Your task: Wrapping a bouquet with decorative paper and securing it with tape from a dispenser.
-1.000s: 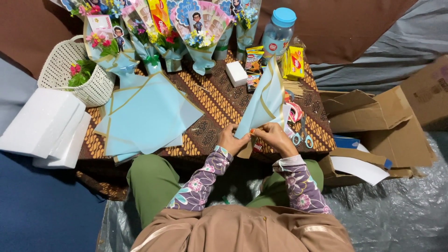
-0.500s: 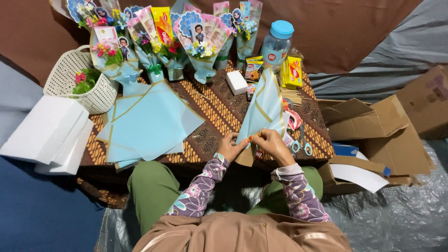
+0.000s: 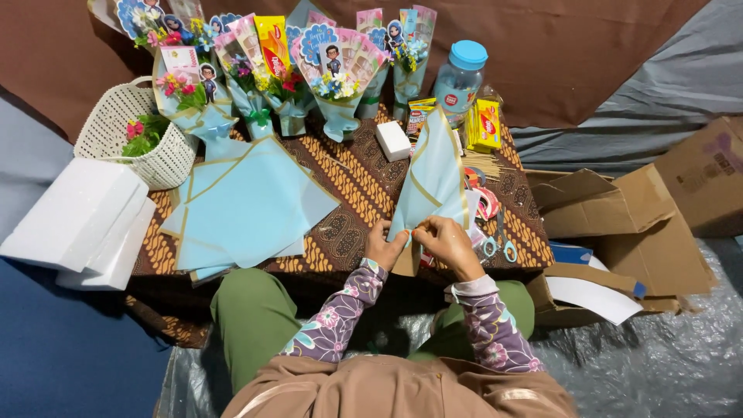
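Both my hands pinch the narrow lower end of a light blue, gold-edged wrapping sheet folded into a cone (image 3: 432,178). My left hand (image 3: 384,246) grips it from the left and my right hand (image 3: 446,241) from the right, near the front edge of a low table with a brown patterned cloth (image 3: 352,190). The cone's wide end points away from me, toward the jar. A stack of flat blue wrapping sheets (image 3: 248,207) lies on the table to the left of my hands.
Several finished small bouquets (image 3: 325,66) stand along the table's back edge, beside a blue-lidded jar (image 3: 458,81) and yellow snack packs (image 3: 487,124). Scissors (image 3: 495,241) lie right of my hands. A white basket (image 3: 131,131) and foam blocks (image 3: 81,220) sit left; cardboard boxes (image 3: 619,209) right.
The view has shifted slightly. My hands stay on the cone's lower end, with the fingers working at the fold; nothing else has moved.
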